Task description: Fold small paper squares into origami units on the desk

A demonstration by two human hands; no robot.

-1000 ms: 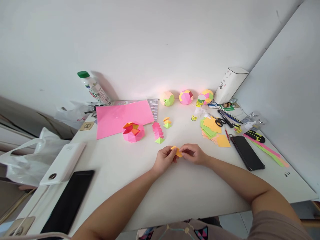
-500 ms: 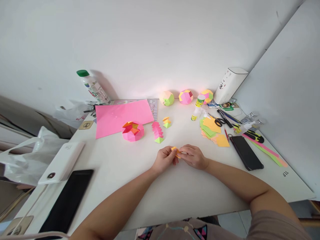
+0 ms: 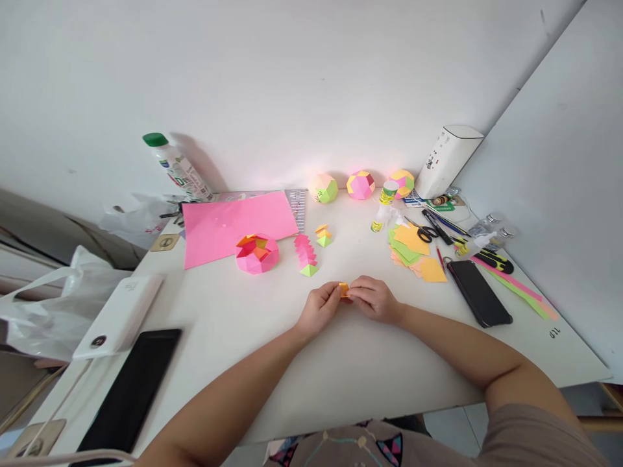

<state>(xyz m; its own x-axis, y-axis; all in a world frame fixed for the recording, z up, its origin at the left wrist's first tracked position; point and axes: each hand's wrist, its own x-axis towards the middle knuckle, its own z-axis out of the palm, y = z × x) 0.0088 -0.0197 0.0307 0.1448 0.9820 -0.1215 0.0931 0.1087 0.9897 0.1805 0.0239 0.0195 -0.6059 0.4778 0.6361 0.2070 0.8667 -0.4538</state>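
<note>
My left hand and my right hand meet over the middle of the white table. Both pinch a small folded orange paper piece between their fingertips, most of it hidden by the fingers. Just beyond the hands lies a row of pink folded units ending in a green one. A pink paper bowl shape with orange inside sits to the left of that row.
A large pink sheet lies at the back left, a green-capped bottle behind it. Three paper balls line the wall. Loose coloured squares, scissors, a glue bottle and a phone lie right; a tablet and power bank lie left.
The hands have closed in tighter on the orange piece, so less of it shows. The view has shifted slightly.
</note>
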